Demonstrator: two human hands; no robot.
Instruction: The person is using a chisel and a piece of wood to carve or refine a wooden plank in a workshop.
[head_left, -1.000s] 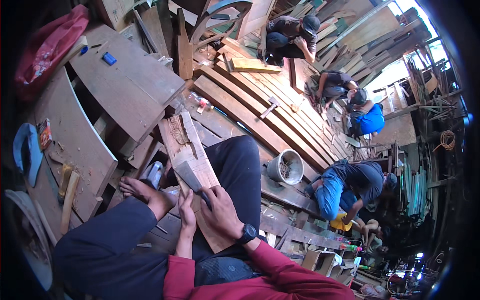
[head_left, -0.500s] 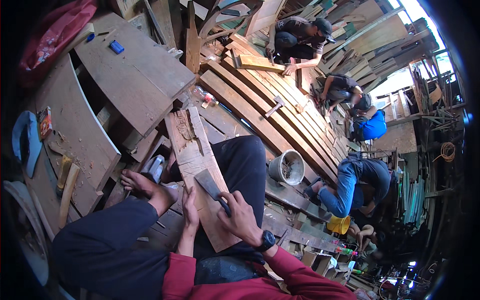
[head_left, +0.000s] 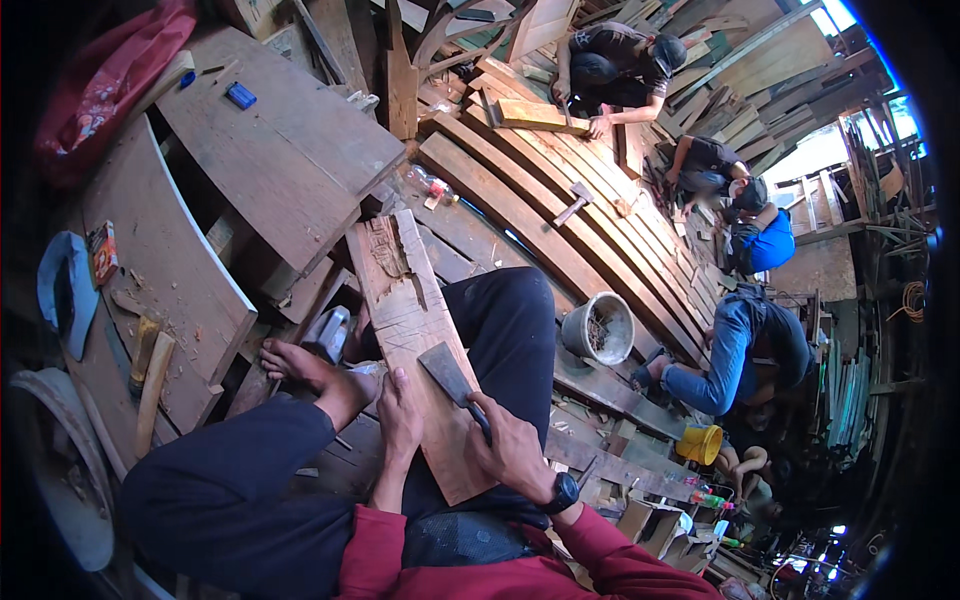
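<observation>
Sitting beyond the knee, a grey bucket [head_left: 597,330] holds what may be nails. Right hand [head_left: 512,447] fingers clamp a chisel [head_left: 452,380]; left hand [head_left: 398,422] fingers lie together, steadying the plank [head_left: 410,320] across the lap.

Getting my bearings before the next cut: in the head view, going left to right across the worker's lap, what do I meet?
Bare foot → left hand steadying the wooden plank → wide chisel gripped by the right hand → grey bucket → yellow bucket.
</observation>
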